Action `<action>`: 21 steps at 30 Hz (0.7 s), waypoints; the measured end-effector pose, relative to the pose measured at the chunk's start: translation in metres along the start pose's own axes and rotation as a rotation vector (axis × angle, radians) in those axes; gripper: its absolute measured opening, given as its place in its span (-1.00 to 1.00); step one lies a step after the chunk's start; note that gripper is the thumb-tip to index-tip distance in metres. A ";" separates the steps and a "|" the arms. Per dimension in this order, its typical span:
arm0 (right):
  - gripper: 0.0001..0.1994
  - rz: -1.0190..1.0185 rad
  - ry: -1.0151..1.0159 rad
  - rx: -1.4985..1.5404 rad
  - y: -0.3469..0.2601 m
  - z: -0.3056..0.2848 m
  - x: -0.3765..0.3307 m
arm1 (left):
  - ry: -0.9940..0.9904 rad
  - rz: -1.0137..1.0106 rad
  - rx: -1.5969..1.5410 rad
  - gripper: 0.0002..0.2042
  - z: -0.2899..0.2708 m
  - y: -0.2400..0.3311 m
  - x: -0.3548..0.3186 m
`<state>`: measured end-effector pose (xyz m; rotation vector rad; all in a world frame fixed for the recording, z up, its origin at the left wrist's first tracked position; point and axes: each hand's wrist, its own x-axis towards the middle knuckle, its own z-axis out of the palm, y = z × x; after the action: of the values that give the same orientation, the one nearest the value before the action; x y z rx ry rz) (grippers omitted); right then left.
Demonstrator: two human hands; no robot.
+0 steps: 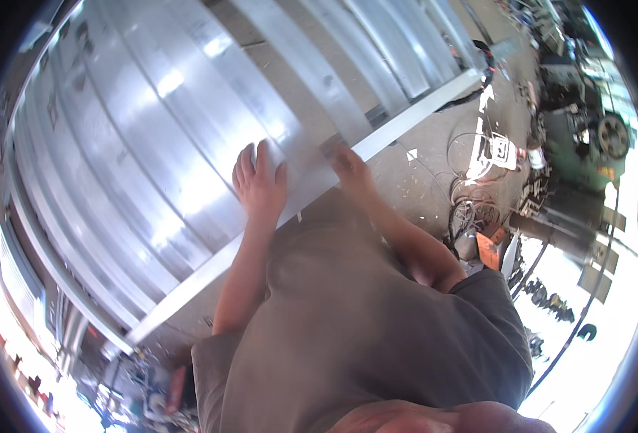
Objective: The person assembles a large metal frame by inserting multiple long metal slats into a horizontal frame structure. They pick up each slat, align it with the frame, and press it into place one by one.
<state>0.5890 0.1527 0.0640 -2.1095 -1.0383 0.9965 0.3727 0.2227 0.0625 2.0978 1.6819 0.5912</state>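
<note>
Long silvery metal slats (182, 94) lie side by side across a frame with a pale metal front rail (413, 119). My left hand (256, 184) rests on the shiny surface, fingers spread and thumb apart, holding nothing. To its right, my right hand (354, 175) has its fingers curled at the edge of a slightly blurred metal slat (306, 167), close to the rail. The slat's end lies between my two hands. My right fingertips are partly smeared, and their underside is hidden.
Between the slats on the right, gaps show the floor (312, 108). Loose cables (470, 162) lie on the floor to the right, near an orange box-like object (489, 247). Green machinery with a wheel (613, 136) stands farther right. Cluttered items (138, 382) sit at the lower left.
</note>
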 end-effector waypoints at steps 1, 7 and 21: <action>-0.60 0.081 -0.012 0.022 0.003 -0.009 -0.005 | -0.025 0.030 0.016 -0.35 0.002 0.003 -0.002; -0.60 0.126 0.018 0.086 0.029 -0.049 -0.019 | -0.172 0.018 0.099 -0.30 0.012 0.028 -0.017; -0.64 -0.207 0.342 0.127 0.179 -0.249 0.132 | 0.054 -0.092 0.323 -0.36 0.094 0.115 -0.048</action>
<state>0.9191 0.1262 0.0197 -1.9358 -0.9671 0.5613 0.5087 0.1481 0.0421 2.2197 2.0055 0.3703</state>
